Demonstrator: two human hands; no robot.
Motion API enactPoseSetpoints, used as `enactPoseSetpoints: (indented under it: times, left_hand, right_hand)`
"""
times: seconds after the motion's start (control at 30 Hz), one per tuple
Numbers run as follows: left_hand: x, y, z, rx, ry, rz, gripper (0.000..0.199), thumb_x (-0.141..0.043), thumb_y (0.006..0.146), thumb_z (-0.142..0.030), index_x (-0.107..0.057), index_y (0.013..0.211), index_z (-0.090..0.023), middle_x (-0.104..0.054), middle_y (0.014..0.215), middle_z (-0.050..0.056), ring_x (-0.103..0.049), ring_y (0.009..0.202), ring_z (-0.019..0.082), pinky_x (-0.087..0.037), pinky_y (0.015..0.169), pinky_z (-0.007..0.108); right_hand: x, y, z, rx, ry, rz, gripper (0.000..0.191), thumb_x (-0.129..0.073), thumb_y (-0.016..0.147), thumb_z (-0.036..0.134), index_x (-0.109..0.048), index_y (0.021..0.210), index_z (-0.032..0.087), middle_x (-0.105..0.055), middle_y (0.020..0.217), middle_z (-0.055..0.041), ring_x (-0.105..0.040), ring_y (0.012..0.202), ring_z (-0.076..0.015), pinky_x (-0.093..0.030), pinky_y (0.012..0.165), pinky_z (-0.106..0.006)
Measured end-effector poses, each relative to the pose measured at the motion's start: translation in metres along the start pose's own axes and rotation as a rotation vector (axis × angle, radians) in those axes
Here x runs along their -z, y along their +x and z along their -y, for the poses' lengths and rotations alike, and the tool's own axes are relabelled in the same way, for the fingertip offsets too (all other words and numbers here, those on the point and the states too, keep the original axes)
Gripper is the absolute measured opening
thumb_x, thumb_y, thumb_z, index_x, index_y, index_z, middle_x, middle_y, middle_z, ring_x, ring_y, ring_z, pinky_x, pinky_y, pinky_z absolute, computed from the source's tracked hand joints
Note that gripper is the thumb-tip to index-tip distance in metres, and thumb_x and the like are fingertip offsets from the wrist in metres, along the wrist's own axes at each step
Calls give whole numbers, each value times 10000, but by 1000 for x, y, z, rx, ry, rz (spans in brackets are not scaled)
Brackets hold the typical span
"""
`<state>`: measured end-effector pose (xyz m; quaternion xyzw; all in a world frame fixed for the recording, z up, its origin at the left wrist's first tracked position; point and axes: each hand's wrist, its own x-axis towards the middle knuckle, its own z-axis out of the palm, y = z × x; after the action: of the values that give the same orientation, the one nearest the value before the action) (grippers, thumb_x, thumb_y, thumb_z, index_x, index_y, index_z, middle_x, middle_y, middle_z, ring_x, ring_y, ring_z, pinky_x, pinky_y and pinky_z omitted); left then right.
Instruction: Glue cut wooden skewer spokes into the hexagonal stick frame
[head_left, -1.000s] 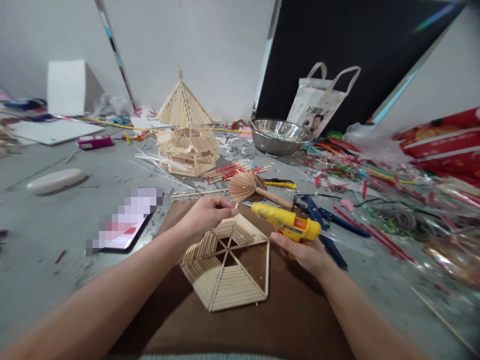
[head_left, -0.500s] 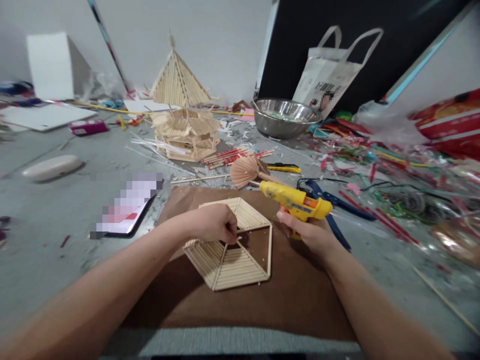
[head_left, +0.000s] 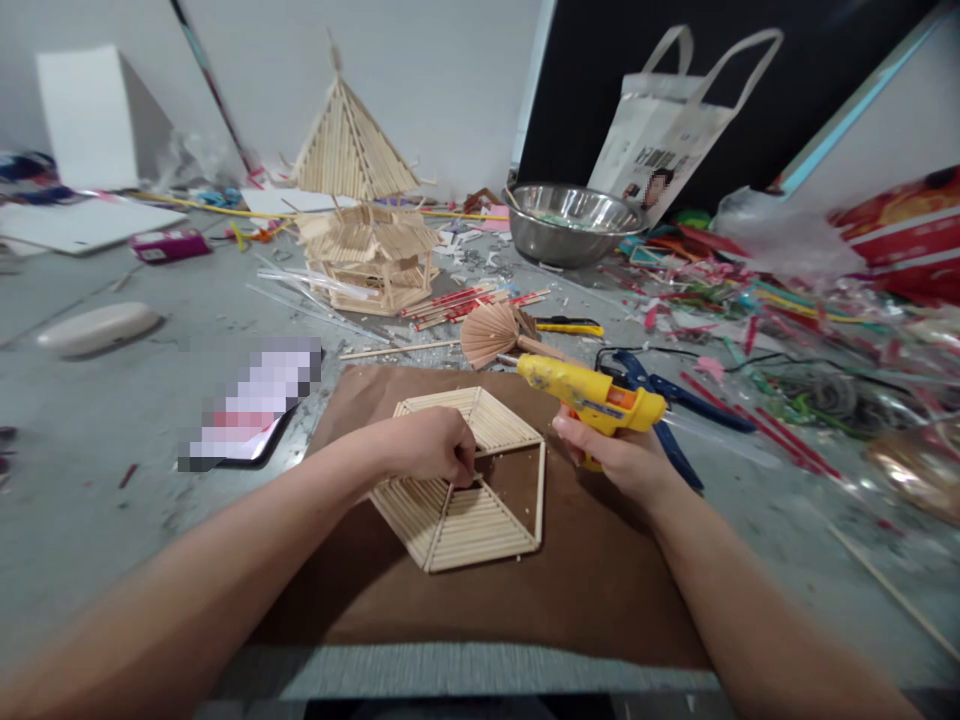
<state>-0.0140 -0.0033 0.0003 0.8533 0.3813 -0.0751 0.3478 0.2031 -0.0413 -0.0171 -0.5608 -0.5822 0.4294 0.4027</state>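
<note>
A hexagonal panel (head_left: 480, 530) of pale wooden sticks lies flat on brown paper (head_left: 600, 590). Several of its wedges are filled with rows of sticks, while the right-hand wedge is an open frame showing the paper. My left hand (head_left: 435, 445) reaches over the panel, its fingers pinched near the centre. A short wooden stick (head_left: 477, 482) shows at the fingertips, mostly hidden by them. To the right, my right hand (head_left: 611, 450) is wrapped round the handle of a yellow hot glue gun (head_left: 585, 390), raised above the paper. Its nozzle points left, apart from the panel.
Behind the paper stand a stick-built pavilion model (head_left: 367, 250), a pleated brown fan piece (head_left: 487, 335), a yellow cutter (head_left: 570, 327) and a steel bowl (head_left: 570, 240). Blue-handled pliers (head_left: 675, 400) and a black cord lie right. A phone (head_left: 259, 400) lies left; scraps clutter the far right.
The view has tilted slightly, so things sit a little higher in the picture. My left fingers remain pinched over the panel's centre; my right hand still holds the glue gun nearly unmoved.
</note>
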Motion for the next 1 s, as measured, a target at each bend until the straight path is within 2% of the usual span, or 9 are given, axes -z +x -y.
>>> enactPoseSetpoints:
  times: [1.0]
  left_hand:
    - [4, -2, -9, 28, 20, 63, 235, -528, 574, -298, -658, 732, -181, -621, 609, -9, -490, 538, 93, -325, 485, 183]
  right_hand:
    - [1, 0, 3, 4, -50, 35, 220, -568, 641, 388, -496, 641, 180, -437, 522, 27, -406, 461, -93, -330, 442, -247]
